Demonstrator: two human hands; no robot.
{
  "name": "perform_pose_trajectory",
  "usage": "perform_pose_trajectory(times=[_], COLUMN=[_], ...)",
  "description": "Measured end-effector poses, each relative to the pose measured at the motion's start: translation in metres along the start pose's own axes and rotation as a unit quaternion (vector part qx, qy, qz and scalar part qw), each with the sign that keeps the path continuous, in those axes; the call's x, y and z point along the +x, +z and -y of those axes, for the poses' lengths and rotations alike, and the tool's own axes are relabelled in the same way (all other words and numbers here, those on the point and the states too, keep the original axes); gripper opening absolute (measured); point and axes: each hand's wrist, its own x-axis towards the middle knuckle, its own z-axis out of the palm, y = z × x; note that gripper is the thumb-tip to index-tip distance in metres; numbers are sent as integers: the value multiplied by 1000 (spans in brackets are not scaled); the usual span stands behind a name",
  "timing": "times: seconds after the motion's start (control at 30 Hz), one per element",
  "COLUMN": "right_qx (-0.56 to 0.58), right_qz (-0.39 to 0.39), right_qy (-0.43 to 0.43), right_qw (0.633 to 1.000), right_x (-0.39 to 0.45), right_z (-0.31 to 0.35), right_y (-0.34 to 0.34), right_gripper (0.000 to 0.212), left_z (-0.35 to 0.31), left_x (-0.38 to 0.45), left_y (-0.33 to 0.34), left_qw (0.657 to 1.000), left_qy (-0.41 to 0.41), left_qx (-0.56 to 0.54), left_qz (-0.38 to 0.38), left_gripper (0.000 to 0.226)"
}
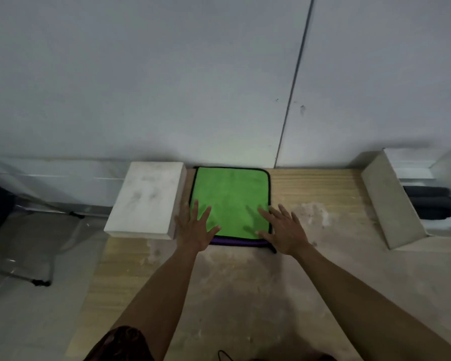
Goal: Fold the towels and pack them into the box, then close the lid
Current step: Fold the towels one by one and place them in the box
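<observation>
Head view showed both hands, left (195,227) and right (284,230), flat with fingers spread on a green towel (229,199) atop a purple one (237,241) on the table (245,282), unfolded, while the box (425,196) at right, already holding dark rolls (427,201), stood open.

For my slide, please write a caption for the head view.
Both hands, left and right, press flat on the green towel between two white boxes.

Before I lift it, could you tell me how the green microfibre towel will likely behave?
The green microfibre towel lies flat, so it probably droops when lifted. Its fleecy pile should not slip. A purple layer underneath may slide apart.
</observation>
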Motion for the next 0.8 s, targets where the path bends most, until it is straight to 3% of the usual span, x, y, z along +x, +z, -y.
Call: perform_pose_trajectory(times=[0.23,0.57,0.8], right_qx=[-51,-236,-135], right_qz=[43,22,-28], right_qy=[20,-36,-1], right_qw=[998,971,990], right_x=[18,25,35], right_z=[13,19,19], right_y=[31,51,36], right_gripper=[59,20,21], left_z=[34,39,32], left_x=[25,34,28], left_y=[28,36,42], left_qw=[994,989,988], left_qy=[97,137,121], left_qx=[-37,60,76], left_qz=[-17,-14,-55], left_gripper=[45,46,55])
